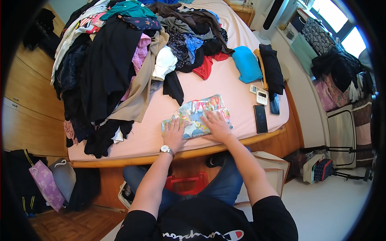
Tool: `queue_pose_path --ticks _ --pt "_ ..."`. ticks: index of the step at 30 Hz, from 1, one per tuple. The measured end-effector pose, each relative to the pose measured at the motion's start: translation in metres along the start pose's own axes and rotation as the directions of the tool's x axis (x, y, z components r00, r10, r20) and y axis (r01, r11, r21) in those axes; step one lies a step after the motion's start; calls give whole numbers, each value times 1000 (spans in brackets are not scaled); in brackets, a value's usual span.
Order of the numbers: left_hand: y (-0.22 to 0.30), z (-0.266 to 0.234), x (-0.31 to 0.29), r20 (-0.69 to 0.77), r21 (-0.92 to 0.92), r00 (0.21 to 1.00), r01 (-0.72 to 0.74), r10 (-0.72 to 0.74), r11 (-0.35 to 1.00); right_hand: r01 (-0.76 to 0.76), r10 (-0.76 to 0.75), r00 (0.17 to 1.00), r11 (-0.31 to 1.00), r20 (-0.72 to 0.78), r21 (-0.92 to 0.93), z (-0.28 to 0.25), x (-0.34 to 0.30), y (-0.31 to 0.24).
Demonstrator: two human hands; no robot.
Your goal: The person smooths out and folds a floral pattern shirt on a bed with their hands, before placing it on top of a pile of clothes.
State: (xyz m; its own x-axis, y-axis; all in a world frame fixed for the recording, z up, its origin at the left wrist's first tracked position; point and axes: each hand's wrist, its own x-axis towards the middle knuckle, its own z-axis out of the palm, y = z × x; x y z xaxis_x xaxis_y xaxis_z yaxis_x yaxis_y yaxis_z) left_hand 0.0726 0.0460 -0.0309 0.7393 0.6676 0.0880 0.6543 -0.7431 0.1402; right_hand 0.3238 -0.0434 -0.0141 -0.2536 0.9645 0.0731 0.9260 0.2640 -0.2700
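Observation:
A folded garment (193, 127) with a colourful print on pale blue and white lies on the pink-sheeted bed (148, 136), close to its front edge. My left hand (174, 132) rests flat on the cloth's left end, fingers stretched out, a watch on the wrist. On the right part of the cloth lies my right hand (217, 125), its fingers spread and palm down. Neither hand grips the fabric; both press on its top. The cloth's far edge is uneven and slightly crumpled.
A big heap of clothes (108, 60) covers the bed's left and back. To the right are a rolled blue garment (246, 64), a rolled black garment (272, 68), a white remote (261, 97) and a phone (260, 119). A red stool (187, 184) stands below me.

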Motion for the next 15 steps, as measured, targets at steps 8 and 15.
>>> queue_pose_path --ticks 8,15 --pt "-32 -8 -23 -62 -124 997 -56 48 991 -195 185 980 970 -74 -148 10 -41 59" --pt "-71 -32 -30 260 -856 946 319 -195 407 -250 294 955 864 -33 436 -39 -46 56"
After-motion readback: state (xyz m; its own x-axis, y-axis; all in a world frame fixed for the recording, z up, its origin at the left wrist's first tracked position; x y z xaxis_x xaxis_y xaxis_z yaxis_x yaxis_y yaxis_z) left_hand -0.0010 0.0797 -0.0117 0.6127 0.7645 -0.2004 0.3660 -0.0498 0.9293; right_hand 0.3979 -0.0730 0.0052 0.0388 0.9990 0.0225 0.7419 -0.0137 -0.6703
